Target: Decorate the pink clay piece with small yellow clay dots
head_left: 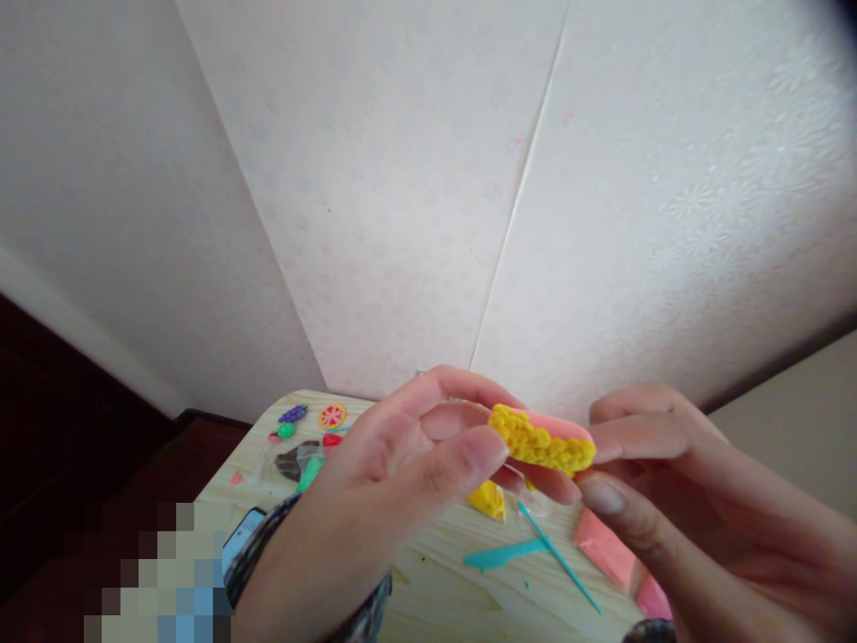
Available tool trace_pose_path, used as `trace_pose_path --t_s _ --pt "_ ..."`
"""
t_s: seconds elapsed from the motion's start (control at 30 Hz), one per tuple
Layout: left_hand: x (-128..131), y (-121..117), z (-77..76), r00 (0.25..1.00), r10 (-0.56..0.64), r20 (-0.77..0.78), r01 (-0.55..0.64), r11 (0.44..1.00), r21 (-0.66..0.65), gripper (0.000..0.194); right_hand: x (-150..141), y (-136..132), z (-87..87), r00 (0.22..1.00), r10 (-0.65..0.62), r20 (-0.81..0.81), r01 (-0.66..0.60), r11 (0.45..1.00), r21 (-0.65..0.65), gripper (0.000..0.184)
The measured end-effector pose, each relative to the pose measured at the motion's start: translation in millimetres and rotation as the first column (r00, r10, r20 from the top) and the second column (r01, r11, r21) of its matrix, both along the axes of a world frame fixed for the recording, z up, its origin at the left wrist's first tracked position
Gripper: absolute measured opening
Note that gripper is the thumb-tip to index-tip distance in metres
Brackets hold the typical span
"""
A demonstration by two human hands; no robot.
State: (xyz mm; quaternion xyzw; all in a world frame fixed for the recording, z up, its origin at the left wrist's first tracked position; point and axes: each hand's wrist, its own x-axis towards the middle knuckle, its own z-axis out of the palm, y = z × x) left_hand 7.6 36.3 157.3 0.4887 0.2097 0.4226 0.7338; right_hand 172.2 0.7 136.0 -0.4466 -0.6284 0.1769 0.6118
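Raised above the table is a pink clay piece with small yellow clay balls packed along its side. My left hand grips its left end, thumb in front and fingers behind and beneath. At the right end, the thumb and fingers of my right hand close on the same piece. Below the hands lie a yellow clay pack, a flat teal clay knife and a thin teal stick tool. Pink clay packs rest partly hidden by my right hand.
On the table's far left are a purple grape-like clay piece, a round red-and-yellow fruit slice, a green ball and a dark clay bag. A phone sits near the left edge. A pale wall stands behind.
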Motion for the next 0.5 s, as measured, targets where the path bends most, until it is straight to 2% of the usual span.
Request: trace_pose_path --t_s 0.13,0.27,0.37,0.5 --pt "-0.4 -0.2 -0.7 0.997 0.037 -0.062 -0.035 0.999 0.021 0.018 -0.7 -0.1 1.3 1.0 0.012 -0.007 -0.012 1.0 -0.008 0.01" --pt "-2.0 -0.7 0.4 0.997 0.023 -0.075 -0.022 1.0 0.018 0.019 0.5 -1.5 1.4 1.0 0.011 0.009 -0.011 1.0 0.002 0.011" --pt "-2.5 -0.3 1.0 0.995 -0.001 -0.096 0.003 1.0 0.024 0.019 0.3 -2.3 0.8 1.0 -0.008 0.003 0.008 1.0 -0.007 0.012" --pt "-1.3 0.4 1.2 0.997 0.02 -0.068 -0.02 1.0 0.006 0.014 -2.2 -1.5 1.5 0.999 -0.05 0.006 0.05 0.999 -0.015 0.012"
